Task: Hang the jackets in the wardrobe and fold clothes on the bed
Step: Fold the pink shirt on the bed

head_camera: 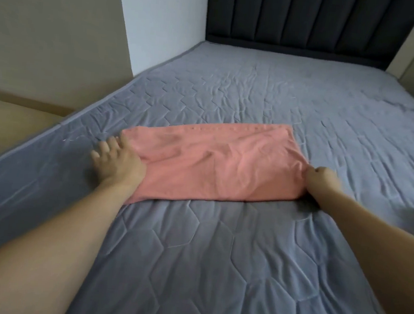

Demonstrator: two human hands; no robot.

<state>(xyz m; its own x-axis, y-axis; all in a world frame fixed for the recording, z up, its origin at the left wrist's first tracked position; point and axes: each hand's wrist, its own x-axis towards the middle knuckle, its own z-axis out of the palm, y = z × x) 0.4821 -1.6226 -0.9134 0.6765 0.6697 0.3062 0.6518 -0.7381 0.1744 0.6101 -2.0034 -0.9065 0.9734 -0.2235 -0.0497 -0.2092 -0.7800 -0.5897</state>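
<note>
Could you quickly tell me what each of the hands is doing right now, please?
Left hand: open, fingers spread, pressing the pink garment's left end.
Right hand: grips the garment's right edge.

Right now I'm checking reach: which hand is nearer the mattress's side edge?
Left. The left hand rests on the pink cloth's end beside that edge; the right hand grips the opposite end.

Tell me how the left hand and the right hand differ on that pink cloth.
The left hand lies flat with fingers spread, half on the pink cloth and half on the grey mattress; the right hand is bunched, fingers curled at the cloth's right edge as if pinching it. The left sits nearer the bed's side edge, the right further in. Both touch the cloth's ends.
</note>
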